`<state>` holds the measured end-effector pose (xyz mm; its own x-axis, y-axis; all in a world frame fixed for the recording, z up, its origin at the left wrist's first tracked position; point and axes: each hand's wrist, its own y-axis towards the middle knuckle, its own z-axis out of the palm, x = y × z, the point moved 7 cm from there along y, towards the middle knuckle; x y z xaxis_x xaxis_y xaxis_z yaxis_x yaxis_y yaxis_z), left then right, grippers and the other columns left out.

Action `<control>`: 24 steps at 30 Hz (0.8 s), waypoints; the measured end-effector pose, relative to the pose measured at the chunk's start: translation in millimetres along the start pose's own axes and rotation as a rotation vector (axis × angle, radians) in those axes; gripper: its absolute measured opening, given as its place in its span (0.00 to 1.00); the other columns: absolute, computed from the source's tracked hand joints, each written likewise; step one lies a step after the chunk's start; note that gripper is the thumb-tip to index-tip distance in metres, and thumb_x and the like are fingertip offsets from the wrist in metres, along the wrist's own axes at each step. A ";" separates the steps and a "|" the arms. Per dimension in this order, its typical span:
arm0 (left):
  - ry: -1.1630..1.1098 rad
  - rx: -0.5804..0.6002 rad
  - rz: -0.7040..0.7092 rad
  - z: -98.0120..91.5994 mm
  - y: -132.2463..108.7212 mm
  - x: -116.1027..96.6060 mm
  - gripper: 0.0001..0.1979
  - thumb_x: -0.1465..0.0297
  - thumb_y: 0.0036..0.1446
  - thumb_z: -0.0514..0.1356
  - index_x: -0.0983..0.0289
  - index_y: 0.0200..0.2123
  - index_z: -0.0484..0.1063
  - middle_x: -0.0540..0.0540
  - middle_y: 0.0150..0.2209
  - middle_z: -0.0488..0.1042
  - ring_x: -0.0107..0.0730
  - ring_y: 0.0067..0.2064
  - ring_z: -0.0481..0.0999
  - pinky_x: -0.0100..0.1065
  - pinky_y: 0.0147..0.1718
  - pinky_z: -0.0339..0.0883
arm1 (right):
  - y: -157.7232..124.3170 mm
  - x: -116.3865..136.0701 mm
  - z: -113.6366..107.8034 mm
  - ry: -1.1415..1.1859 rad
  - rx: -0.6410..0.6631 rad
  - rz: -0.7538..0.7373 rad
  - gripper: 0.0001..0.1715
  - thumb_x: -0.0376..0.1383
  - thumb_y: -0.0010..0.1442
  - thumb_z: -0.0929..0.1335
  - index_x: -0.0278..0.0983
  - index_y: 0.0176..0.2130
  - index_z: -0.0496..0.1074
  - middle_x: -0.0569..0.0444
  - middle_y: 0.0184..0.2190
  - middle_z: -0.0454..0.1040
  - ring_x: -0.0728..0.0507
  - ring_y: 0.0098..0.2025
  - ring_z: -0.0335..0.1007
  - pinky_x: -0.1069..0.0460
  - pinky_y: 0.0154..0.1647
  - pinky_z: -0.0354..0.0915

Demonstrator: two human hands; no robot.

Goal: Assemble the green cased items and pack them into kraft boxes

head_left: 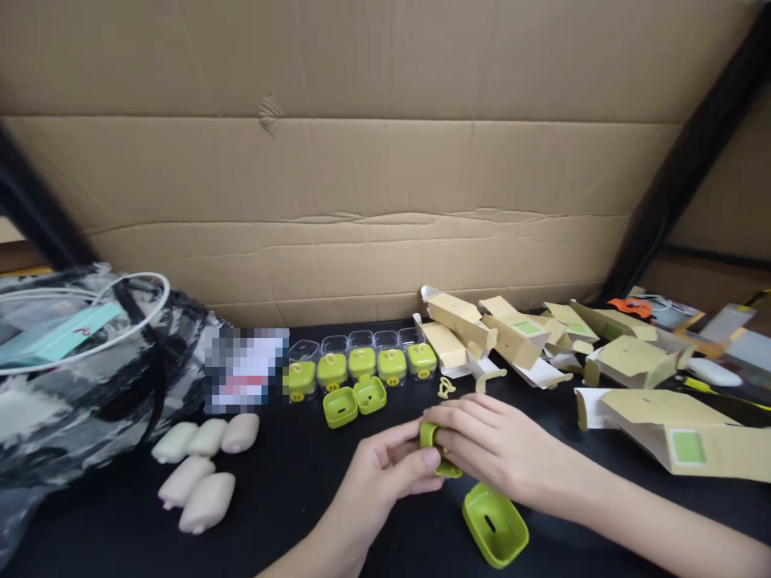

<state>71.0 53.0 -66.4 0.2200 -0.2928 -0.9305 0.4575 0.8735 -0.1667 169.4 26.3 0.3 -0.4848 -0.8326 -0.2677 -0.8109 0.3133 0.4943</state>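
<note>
Between my hands is a small green plastic case part (429, 434), partly hidden by the fingers. My left hand (385, 474) pinches it from the left, thumb in front. The fingers of my right hand (499, 441) curl over its right side. A pale yellow-green strap (485, 380) sticks up behind my right knuckles; whether that hand touches it I cannot tell. Just below my right hand lies an open green shell (495, 526) with a slot in its floor. Beyond my hands, a small looped yellow piece (446, 388) rests on the black table.
Several green-lidded clear cases (362, 364) stand in a row at the back, with two green shells (340, 408) before them. Pale rounded pieces (208, 503) lie left. Opened cardboard boxes (638, 361) crowd the right. A patterned cloth bundle (90, 417) and cable (157, 321) sit far left.
</note>
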 end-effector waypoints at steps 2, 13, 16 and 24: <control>0.003 0.014 -0.014 1.6 -1.6 -0.2 0.18 0.68 0.50 0.66 0.58 0.46 0.75 0.54 0.41 0.81 0.39 0.45 0.78 0.34 0.42 0.70 | 0.7 1.5 -1.6 0.010 -0.007 0.003 0.18 0.29 0.67 0.55 0.30 0.37 0.71 0.45 0.41 0.74 0.43 0.40 0.69 0.48 0.39 0.65; -0.126 -0.012 0.047 1.0 -0.7 -9.8 0.19 0.67 0.46 0.69 0.55 0.44 0.77 0.54 0.44 0.80 0.39 0.48 0.76 0.33 0.43 0.69 | -13.9 -35.6 -4.5 0.708 -0.028 0.615 0.19 0.37 0.60 0.67 0.38 0.51 0.64 0.50 0.46 0.72 0.45 0.47 0.69 0.50 0.46 0.67; -0.091 -0.023 0.050 0.4 -1.9 -6.8 0.19 0.67 0.46 0.69 0.54 0.44 0.76 0.54 0.44 0.80 0.40 0.48 0.76 0.34 0.43 0.69 | -16.7 -37.0 13.4 0.907 0.024 0.760 0.14 0.36 0.57 0.69 0.38 0.44 0.68 0.54 0.39 0.75 0.46 0.41 0.71 0.50 0.44 0.67; -0.044 0.034 0.099 9.2 -9.0 -7.3 0.20 0.67 0.45 0.69 0.54 0.45 0.76 0.55 0.46 0.79 0.46 0.52 0.74 0.39 0.48 0.67 | -17.2 -30.5 12.4 0.802 0.003 0.766 0.07 0.28 0.55 0.65 0.38 0.35 0.64 0.56 0.33 0.72 0.47 0.35 0.69 0.53 0.35 0.64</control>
<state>73.3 43.7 -55.2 0.3028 -0.2234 -0.9265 0.4607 0.8853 -0.0629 194.1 51.9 -10.3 -0.5066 -0.4718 0.7216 -0.3884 0.8721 0.2976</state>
